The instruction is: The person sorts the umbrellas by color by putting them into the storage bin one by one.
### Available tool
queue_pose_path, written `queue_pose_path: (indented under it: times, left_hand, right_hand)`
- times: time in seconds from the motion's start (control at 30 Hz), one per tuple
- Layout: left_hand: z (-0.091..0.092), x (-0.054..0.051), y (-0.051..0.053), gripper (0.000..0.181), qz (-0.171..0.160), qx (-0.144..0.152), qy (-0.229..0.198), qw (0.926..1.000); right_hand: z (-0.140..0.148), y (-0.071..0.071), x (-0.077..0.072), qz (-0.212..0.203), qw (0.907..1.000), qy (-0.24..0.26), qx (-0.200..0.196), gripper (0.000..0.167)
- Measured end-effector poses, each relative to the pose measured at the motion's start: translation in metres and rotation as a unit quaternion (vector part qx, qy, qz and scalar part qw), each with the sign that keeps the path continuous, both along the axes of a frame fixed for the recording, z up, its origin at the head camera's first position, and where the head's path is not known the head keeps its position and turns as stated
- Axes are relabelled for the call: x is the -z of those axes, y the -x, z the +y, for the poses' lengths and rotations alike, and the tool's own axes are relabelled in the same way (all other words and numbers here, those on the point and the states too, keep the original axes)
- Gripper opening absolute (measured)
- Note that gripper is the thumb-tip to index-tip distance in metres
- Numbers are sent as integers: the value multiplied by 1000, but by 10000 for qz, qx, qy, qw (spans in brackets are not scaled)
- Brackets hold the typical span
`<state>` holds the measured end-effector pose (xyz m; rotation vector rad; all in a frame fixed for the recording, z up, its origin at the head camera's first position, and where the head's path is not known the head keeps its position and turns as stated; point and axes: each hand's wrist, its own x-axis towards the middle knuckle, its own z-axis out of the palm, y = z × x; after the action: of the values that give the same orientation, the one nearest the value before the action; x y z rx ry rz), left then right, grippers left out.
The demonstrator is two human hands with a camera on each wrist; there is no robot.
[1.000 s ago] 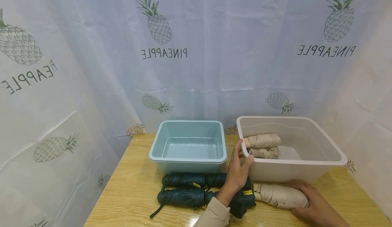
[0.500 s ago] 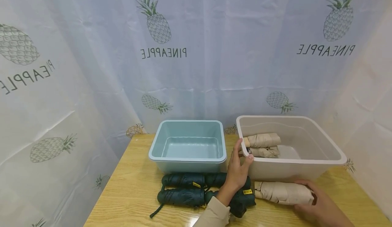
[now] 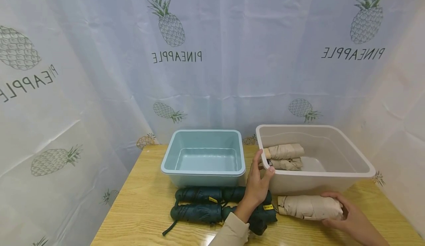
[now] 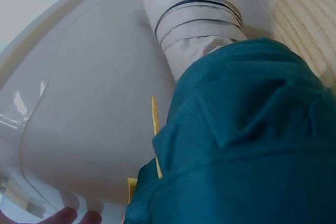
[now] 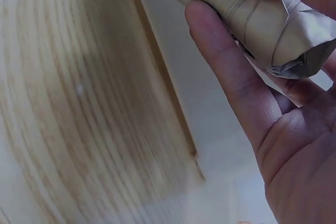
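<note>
At the front left corner of the beige bin (image 3: 318, 181), my left hand (image 3: 257, 187) holds the rim. Its fingertips (image 4: 65, 216) show at the lower left of the left wrist view. My right hand (image 3: 348, 216) grips the right end of a beige folded umbrella (image 3: 310, 207) lying on the table before the bin. In the right wrist view, fingers (image 5: 226, 66) lie along both sides of this umbrella (image 5: 257, 19). Two more beige umbrellas (image 3: 285, 152) lie inside the bin at its left. Several dark green folded umbrellas (image 3: 196, 213) lie under and beside my left forearm.
A light blue bin (image 3: 209, 176) stands left of the beige one, with nothing visible inside. The wooden table (image 3: 139, 201) has its left edge in view. A pineapple-print curtain (image 3: 225, 72) hangs behind and at both sides.
My right hand and the beige umbrella have shifted slightly to the right, away from the dark green umbrellas. My left hand has stayed on the bin's corner.
</note>
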<state>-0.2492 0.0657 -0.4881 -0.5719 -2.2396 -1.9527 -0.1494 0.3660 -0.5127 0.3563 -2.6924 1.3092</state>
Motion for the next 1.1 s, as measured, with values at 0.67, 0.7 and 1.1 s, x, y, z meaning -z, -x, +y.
queue_pose_path:
  times: [0.67, 0.7, 1.1]
  left_hand:
    - [0, 0, -2, 66, -43, 17, -47, 10000]
    - [0, 0, -2, 66, -45, 16, -41, 10000]
    - [-1, -1, -1, 66, -39, 46, -46, 10000]
  right_hand:
    - [5, 1, -8, 16, 9982, 413, -445, 67]
    - [6, 1, -9, -19, 9979, 450, -457, 67]
    - [13, -7, -24, 11, 9989, 327, -350, 67]
